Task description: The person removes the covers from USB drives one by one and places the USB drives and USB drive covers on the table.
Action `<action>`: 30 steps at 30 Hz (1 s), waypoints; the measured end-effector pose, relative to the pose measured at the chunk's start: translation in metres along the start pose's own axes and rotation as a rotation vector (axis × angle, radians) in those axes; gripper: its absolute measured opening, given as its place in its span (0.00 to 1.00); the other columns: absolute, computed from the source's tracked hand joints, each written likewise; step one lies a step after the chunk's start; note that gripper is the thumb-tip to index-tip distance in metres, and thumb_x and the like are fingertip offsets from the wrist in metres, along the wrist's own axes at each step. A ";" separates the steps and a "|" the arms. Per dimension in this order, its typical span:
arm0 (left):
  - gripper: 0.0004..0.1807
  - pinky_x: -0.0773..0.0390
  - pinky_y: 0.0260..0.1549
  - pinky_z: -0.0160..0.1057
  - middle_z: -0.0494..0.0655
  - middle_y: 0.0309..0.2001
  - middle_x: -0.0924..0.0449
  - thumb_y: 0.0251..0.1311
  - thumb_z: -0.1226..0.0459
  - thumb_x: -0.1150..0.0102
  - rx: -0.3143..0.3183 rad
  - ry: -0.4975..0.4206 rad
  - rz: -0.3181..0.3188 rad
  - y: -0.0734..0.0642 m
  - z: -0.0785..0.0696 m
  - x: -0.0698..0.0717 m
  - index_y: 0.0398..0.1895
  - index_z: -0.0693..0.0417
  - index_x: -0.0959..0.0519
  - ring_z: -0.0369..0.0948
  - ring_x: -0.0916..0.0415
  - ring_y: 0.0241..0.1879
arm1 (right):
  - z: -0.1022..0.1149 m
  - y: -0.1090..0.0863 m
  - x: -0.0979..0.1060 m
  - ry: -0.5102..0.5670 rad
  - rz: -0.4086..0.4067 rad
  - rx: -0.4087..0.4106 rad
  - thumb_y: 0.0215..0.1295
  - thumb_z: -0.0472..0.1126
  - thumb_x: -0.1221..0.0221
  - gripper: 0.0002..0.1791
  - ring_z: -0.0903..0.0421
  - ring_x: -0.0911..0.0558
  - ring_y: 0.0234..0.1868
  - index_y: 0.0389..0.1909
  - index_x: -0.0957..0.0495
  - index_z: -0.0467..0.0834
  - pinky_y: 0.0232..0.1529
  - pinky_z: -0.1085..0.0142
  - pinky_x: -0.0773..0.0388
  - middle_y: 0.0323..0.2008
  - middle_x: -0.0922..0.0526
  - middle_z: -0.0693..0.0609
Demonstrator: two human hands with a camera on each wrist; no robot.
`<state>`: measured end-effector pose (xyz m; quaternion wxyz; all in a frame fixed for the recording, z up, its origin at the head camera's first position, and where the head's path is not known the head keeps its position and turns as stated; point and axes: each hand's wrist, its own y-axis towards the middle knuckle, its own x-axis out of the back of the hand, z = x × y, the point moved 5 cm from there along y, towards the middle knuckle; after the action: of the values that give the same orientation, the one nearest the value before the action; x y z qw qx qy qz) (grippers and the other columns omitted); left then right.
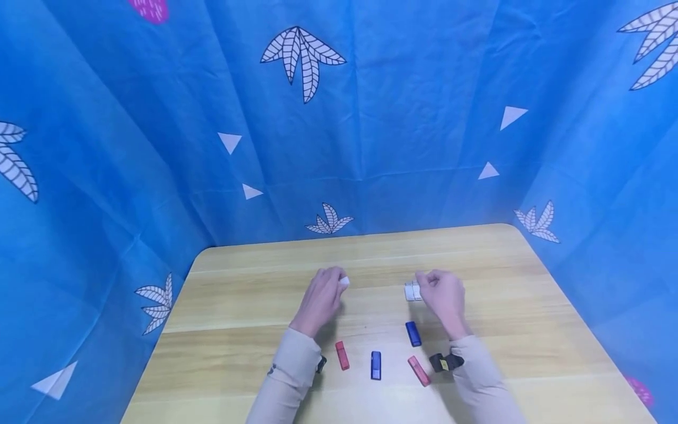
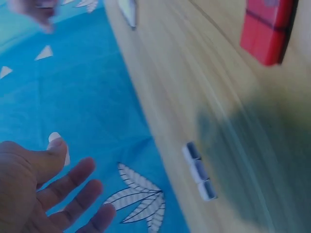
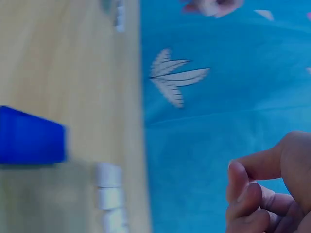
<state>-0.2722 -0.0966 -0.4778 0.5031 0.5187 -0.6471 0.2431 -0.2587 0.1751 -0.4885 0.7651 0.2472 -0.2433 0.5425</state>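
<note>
My left hand (image 1: 320, 297) hovers over the left middle of the table, its fingers apart in the left wrist view. A small white piece (image 1: 344, 281) shows beside its fingertips. In the left wrist view, a short row of small white-and-dark blocks (image 2: 199, 171) lies on the wood. On the right, my right hand (image 1: 444, 294) has thumb and forefinger brought together and the other fingers curled, with nothing showing between them. Next to that hand sits a row of small white blocks (image 3: 112, 199), partly hidden by the hand in the head view.
Closer to me lie two red oblong pieces (image 1: 342, 355) and two blue oblong pieces (image 1: 376, 365), shaped like USB sticks. The wooden table (image 1: 238, 294) meets a blue patterned curtain (image 1: 360, 118) at its back and sides. A dark strap (image 1: 446, 362) circles the right wrist.
</note>
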 end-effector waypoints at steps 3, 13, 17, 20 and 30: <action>0.09 0.22 0.48 0.42 0.48 0.46 0.19 0.69 0.63 0.40 -0.051 0.046 -0.003 0.013 0.005 -0.009 0.48 0.53 0.24 0.44 0.28 0.47 | 0.013 -0.005 0.018 0.035 -0.032 0.029 0.68 0.48 0.36 0.17 0.58 0.23 0.18 0.28 0.13 0.38 0.23 0.67 0.27 0.22 0.13 0.43; 0.09 0.30 0.65 0.51 0.50 0.58 0.22 0.63 0.62 0.34 0.048 0.027 0.154 0.032 0.031 -0.050 0.45 0.53 0.19 0.49 0.33 0.62 | 0.042 -0.029 0.056 0.135 -0.082 0.172 0.67 0.45 0.34 0.14 0.64 0.24 0.18 0.26 0.14 0.40 0.26 0.71 0.25 0.19 0.15 0.48; 0.08 0.31 0.68 0.53 0.51 0.58 0.22 0.65 0.60 0.34 0.086 0.018 0.204 0.032 0.038 -0.061 0.42 0.53 0.19 0.50 0.33 0.64 | 0.050 -0.038 0.067 0.162 -0.107 0.192 0.66 0.44 0.33 0.12 0.64 0.23 0.19 0.25 0.14 0.42 0.26 0.71 0.24 0.18 0.16 0.50; 0.08 0.30 0.68 0.54 0.51 0.58 0.22 0.66 0.60 0.35 0.109 0.026 0.225 0.030 0.041 -0.065 0.44 0.54 0.18 0.50 0.32 0.63 | 0.056 -0.043 0.075 0.172 -0.120 0.210 0.66 0.44 0.33 0.12 0.65 0.24 0.19 0.24 0.14 0.43 0.26 0.72 0.24 0.17 0.17 0.50; 0.10 0.25 0.64 0.51 0.50 0.58 0.21 0.68 0.60 0.38 0.126 0.068 0.245 0.031 0.047 -0.068 0.50 0.52 0.19 0.48 0.28 0.60 | 0.067 -0.049 0.090 0.184 -0.144 0.242 0.66 0.43 0.33 0.10 0.66 0.24 0.19 0.26 0.15 0.43 0.24 0.74 0.25 0.18 0.16 0.51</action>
<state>-0.3222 -0.0967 -0.5505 0.4577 0.4578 -0.6717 0.3604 -0.1925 0.1814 -0.3858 0.7858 0.3037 -0.0866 0.5318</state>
